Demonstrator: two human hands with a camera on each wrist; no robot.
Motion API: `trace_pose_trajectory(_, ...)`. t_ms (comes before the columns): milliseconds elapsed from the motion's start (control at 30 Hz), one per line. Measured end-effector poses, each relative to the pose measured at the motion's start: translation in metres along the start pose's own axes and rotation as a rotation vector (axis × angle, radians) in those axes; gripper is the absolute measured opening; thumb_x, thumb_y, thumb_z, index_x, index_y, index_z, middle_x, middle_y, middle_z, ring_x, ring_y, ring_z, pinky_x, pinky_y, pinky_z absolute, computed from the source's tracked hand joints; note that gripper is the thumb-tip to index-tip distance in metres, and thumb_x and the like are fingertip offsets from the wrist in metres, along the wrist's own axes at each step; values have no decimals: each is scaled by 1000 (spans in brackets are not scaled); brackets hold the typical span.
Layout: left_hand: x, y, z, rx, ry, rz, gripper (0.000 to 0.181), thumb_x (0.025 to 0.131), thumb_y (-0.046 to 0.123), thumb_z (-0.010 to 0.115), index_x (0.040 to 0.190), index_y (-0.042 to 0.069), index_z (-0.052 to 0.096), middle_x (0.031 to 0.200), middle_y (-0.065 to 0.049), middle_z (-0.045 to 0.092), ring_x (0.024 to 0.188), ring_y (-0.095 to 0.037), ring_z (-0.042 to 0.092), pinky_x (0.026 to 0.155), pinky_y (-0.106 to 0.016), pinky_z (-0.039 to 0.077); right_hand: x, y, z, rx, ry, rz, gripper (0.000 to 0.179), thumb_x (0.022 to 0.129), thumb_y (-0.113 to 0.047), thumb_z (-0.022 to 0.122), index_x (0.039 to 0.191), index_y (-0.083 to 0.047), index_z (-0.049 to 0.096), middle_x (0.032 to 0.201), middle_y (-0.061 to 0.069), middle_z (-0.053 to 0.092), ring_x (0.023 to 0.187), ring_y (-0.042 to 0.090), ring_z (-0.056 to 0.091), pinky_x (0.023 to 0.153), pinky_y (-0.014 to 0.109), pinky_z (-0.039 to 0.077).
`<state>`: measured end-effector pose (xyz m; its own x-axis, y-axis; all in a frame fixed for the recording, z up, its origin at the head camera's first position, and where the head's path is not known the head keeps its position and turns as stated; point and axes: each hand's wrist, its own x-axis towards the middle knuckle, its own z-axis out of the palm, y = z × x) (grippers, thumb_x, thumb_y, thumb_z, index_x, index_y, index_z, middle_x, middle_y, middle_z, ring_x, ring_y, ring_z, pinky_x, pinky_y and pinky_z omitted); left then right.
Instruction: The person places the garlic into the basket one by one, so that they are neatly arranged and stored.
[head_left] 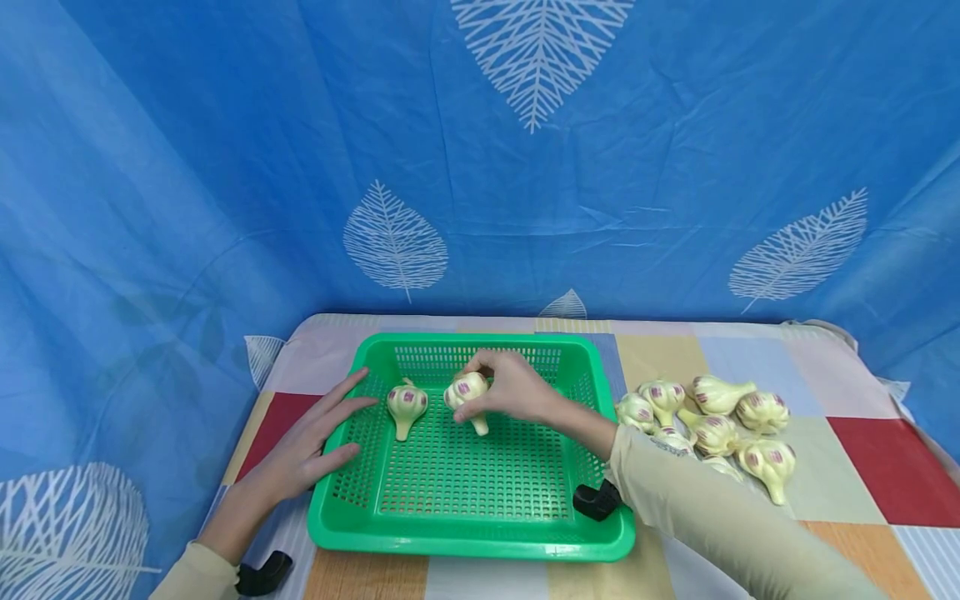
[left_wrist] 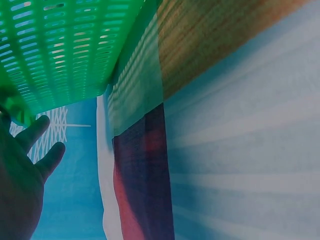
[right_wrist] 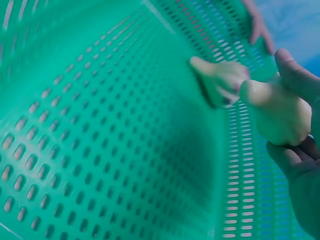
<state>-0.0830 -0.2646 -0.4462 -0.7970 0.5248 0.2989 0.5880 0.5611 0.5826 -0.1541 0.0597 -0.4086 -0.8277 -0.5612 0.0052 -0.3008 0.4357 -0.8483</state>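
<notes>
Inside the green perforated basket (head_left: 472,550), my right hand (head_left: 513,387) grips a garlic bulb (head_left: 465,390) between thumb and fingers, its stem pointing toward me. The right wrist view shows that held garlic bulb (right_wrist: 280,112) above the basket floor. Another garlic bulb (head_left: 407,404) lies on the left part of the basket floor, stem toward me. My left hand (head_left: 303,450) rests with spread, fairly straight fingers at the basket's left rim. In the left wrist view the left hand (left_wrist: 25,170) shows beside the basket's outer wall (left_wrist: 60,55).
Right of the basket, several garlic bulbs (head_left: 716,433) lie piled on the patchwork tablecloth (head_left: 862,467). A blue curtain (head_left: 637,167) with white leaf prints hangs behind the table and along its left side. My right forearm crosses over the basket's right rim.
</notes>
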Motion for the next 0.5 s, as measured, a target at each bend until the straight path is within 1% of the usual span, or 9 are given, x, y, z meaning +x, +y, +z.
trace_pose_trajectory(133, 1, 1, -1, 2, -3, -6, 59, 79, 19, 64, 135, 14, 49, 154, -8, 19, 138, -25, 21, 93, -62, 36, 7, 5, 10, -43, 13, -2, 46, 57, -31, 89, 91, -15, 63, 82, -5, 63, 68, 13, 59, 53, 29, 51)
trace_pose_trajectory(300, 0, 1, -3, 4, -1, -28, 58, 79, 19, 65, 135, 15, 49, 155, -5, 18, 138, -25, 21, 93, -62, 36, 18, 6, 19, -102, 18, -28, 46, 57, -32, 89, 89, -14, 62, 80, -6, 62, 64, 11, 58, 51, 27, 49)
trace_pose_trajectory(500, 1, 2, -2, 7, -4, -21, 58, 79, 18, 64, 135, 15, 49, 154, -7, 19, 139, -25, 21, 93, -63, 35, 27, 7, 27, -185, 15, -22, 46, 57, -35, 89, 88, -14, 61, 80, -8, 61, 63, 9, 57, 50, 24, 48)
